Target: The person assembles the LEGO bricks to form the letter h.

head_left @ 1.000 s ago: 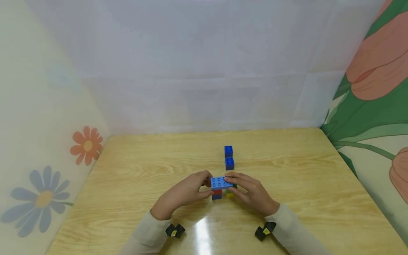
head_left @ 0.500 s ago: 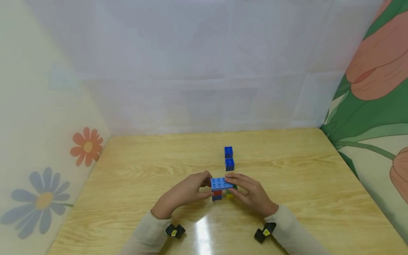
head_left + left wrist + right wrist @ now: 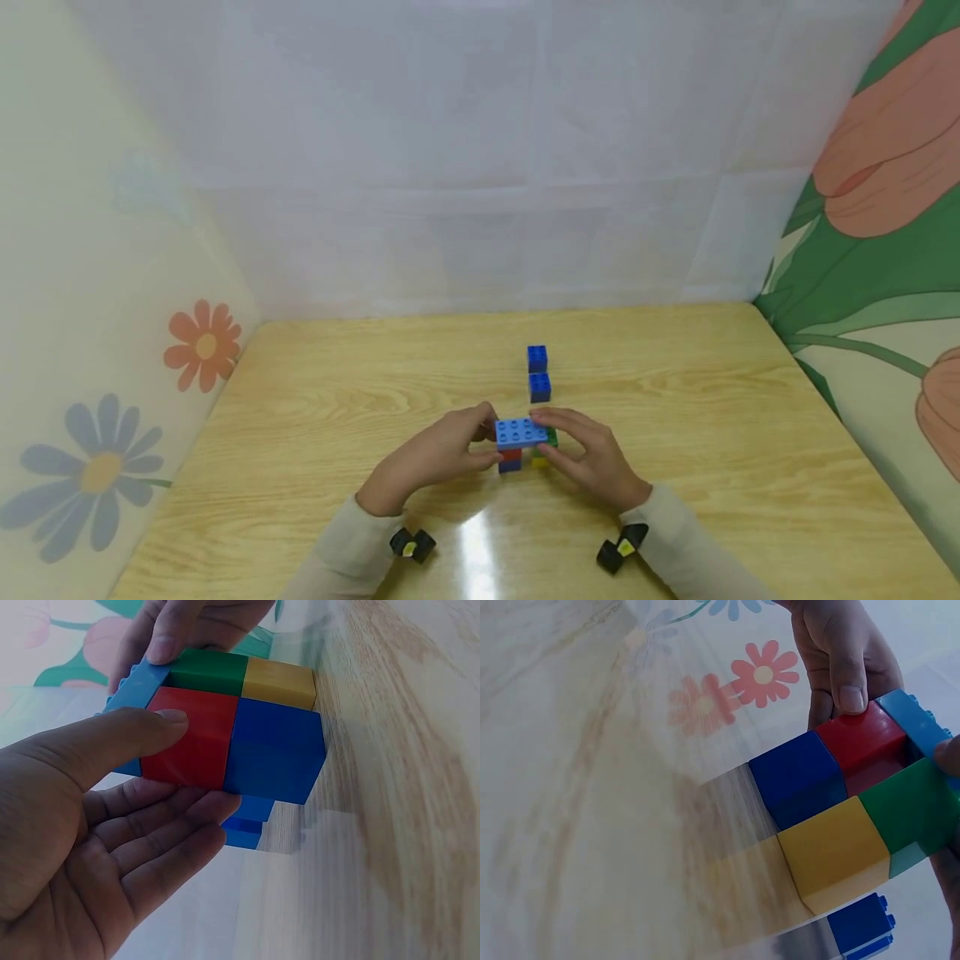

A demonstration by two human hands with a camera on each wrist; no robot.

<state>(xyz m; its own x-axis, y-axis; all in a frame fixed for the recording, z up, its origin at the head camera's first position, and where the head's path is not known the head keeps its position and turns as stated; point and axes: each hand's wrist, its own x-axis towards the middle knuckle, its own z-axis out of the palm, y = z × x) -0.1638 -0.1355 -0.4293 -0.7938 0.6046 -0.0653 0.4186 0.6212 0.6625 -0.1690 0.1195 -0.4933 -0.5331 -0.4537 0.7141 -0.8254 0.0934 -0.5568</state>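
Note:
A light blue brick (image 3: 517, 432) lies across the top of two short stacks. The left stack has a red brick (image 3: 196, 739) over a dark blue brick (image 3: 276, 750); the right one has a green brick (image 3: 911, 814) over a yellow brick (image 3: 836, 855). My left hand (image 3: 431, 454) grips the red brick between thumb and fingers, the thumb on its near face. My right hand (image 3: 596, 454) pinches the right end of the light blue brick, beside the green brick; its far fingers are partly hidden in the right wrist view.
Two dark blue bricks (image 3: 537, 358) (image 3: 539, 387) stand one behind the other on the wooden table (image 3: 337, 392), beyond the hands. A white cloth (image 3: 450, 167) hangs behind the table, with flower-patterned panels at both sides.
The right fingers have shifted slightly to the right on the light blue brick, showing more of its studs and of the green brick. The left hand has barely moved.

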